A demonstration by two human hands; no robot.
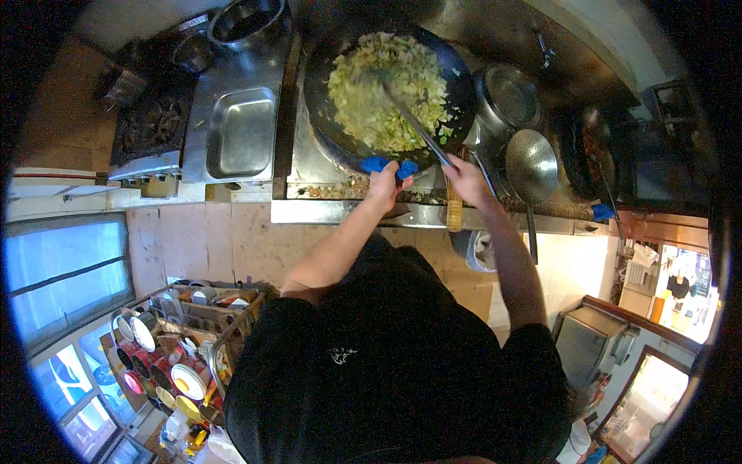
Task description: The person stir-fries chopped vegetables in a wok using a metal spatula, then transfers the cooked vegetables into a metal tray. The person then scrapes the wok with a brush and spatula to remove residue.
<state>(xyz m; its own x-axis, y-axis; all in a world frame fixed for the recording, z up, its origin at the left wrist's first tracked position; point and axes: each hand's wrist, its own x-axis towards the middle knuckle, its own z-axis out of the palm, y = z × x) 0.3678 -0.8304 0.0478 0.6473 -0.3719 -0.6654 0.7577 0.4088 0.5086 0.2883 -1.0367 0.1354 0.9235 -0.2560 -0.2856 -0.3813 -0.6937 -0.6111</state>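
A large dark wok [458, 58] stands on the range, holding a heap of chopped pale-green vegetables [400, 98], perhaps cabbage. At its near rim, my left hand [387, 184] grips a blue cloth [377, 165] over the wok's edge or handle. My right hand [467, 181] is closed around the metal handle of a long cooking utensil [423, 133], whose blurred head lies among the vegetables. Below my right hand, a bamboo wok brush [454, 211] rests across the range's front edge.
Right of the wok are a round metal pan [510, 95], a perforated metal ladle [531, 168] and another blue cloth [603, 211]. Leftward lie a rectangular steel tray [240, 133], a burner [159, 119] and metal pots [246, 20]. Crates with containers [191, 348] stand at lower left.
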